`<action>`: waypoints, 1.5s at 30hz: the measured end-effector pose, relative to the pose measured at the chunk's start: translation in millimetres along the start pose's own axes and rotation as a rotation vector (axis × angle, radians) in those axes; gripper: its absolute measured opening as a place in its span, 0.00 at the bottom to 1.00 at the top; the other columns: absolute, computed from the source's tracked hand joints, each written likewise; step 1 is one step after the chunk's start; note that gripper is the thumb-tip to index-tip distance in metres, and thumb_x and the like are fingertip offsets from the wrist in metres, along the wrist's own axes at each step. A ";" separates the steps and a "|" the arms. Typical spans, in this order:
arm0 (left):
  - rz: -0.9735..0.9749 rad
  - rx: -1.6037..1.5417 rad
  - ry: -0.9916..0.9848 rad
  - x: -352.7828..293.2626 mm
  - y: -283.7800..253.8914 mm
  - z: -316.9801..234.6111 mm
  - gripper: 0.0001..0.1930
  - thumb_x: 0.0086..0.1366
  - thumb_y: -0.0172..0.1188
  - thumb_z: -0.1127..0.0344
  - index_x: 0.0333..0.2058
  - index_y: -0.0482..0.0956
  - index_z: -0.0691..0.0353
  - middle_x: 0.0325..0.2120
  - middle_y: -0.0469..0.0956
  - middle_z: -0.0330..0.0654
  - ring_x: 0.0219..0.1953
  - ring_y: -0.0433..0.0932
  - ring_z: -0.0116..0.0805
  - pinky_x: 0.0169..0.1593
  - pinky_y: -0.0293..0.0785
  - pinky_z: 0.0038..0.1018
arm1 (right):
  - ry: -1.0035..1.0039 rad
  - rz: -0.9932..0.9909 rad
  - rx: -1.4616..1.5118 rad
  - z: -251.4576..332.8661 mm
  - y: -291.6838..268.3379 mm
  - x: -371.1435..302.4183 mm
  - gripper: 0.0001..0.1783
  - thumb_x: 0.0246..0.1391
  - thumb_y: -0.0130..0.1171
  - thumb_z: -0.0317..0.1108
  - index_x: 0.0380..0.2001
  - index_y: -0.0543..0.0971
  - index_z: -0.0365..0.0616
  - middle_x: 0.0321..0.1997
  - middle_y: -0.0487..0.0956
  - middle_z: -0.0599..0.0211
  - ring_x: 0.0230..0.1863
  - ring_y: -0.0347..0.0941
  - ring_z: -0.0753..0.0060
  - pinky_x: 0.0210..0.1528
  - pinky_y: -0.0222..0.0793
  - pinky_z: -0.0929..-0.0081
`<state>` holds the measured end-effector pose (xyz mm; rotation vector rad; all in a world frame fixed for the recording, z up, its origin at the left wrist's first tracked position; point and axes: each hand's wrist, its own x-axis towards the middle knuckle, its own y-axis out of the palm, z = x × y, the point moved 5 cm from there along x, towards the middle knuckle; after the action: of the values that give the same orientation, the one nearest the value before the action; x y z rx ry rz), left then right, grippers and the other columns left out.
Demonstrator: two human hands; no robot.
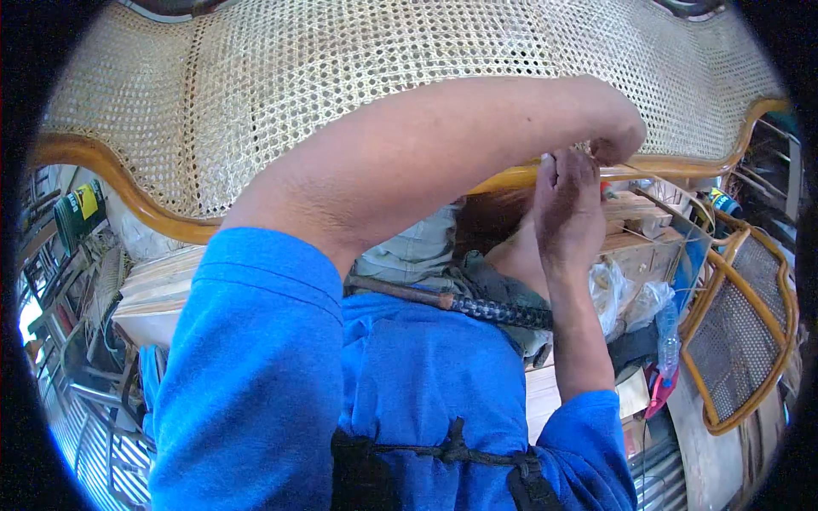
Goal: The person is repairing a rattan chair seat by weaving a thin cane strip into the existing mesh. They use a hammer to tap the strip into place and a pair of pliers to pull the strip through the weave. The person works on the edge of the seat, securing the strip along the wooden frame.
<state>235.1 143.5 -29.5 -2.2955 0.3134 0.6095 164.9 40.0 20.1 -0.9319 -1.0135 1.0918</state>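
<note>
A sheet of pale woven cane [366,51] stretches across the far side, bordered along its near edge by a curved, varnished orange-brown frame rail [503,180]. My left arm reaches over the sheet to the right. My left hand [615,128] bends down at the rail with its fingers curled; what they grip is hidden. Just below it, my right hand [571,192] is closed with the thumb up against the rail. Its contents cannot be made out. A bit of red shows beside it, and thin cane strands trail to the right.
Across my lap lies a long tool with a black-wrapped handle [503,312]. To the right are a wooden box [643,255], clear plastic bags, a plastic bottle [668,341] and another cane-panelled frame [711,315]. Stacked boards [158,285] and a dark green container [79,213] are left.
</note>
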 end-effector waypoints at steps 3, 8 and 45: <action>0.027 -0.040 -0.048 3.3 1.5 1.4 0.12 0.47 0.53 0.68 0.32 0.80 0.61 0.34 0.79 0.46 0.33 0.77 0.39 0.39 0.72 0.34 | 0.175 -0.002 0.162 -18.1 3.7 -12.7 0.11 0.54 0.52 0.28 0.42 0.74 0.49 0.42 0.75 0.63 0.46 0.71 0.57 0.46 0.69 0.63; 0.015 -0.043 -0.052 -24.4 -11.1 -12.5 0.12 0.45 0.56 0.72 0.32 0.81 0.62 0.31 0.80 0.47 0.31 0.76 0.42 0.36 0.72 0.37 | 0.204 0.027 0.681 -47.8 24.9 -18.0 0.13 0.56 0.49 0.29 0.45 0.74 0.50 0.49 0.73 0.60 0.54 0.68 0.56 0.50 0.68 0.63; -0.011 -0.165 -0.016 -25.7 -9.8 -0.6 0.13 0.49 0.55 0.71 0.34 0.81 0.61 0.28 0.79 0.45 0.28 0.73 0.38 0.33 0.70 0.36 | -0.239 0.343 0.140 -43.0 12.9 18.1 0.07 0.49 0.54 0.25 0.34 0.75 0.40 0.35 0.75 0.57 0.38 0.72 0.53 0.42 0.69 0.62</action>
<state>217.1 151.1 -10.2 -2.4471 0.2509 0.6698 205.6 56.1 -0.7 -0.8954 -0.9754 1.5711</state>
